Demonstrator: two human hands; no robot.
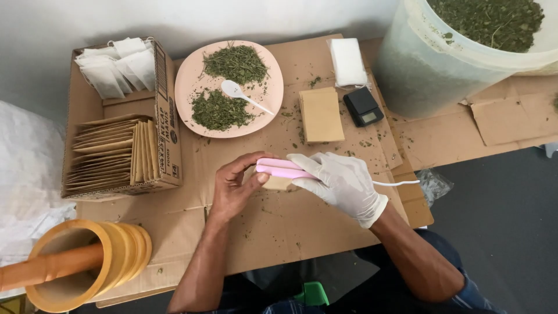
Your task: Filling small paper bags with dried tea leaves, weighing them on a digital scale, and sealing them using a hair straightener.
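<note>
The gloved right hand (343,181) clamped the slim pink corded sealer (283,168) on the small tan paper sachet (278,183); bare left hand (235,187) pinched it mid-cardboard. Best pressed evenly, edge kept straight.

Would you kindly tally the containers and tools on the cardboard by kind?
Cardboard box: 1
Pink plate: 1
White spoon: 1
Black scale: 1
Translucent bucket: 1
Wooden mortar: 1
Pink sealer, gripped by both left hand and gloved right hand: 1
Total: 7
</note>
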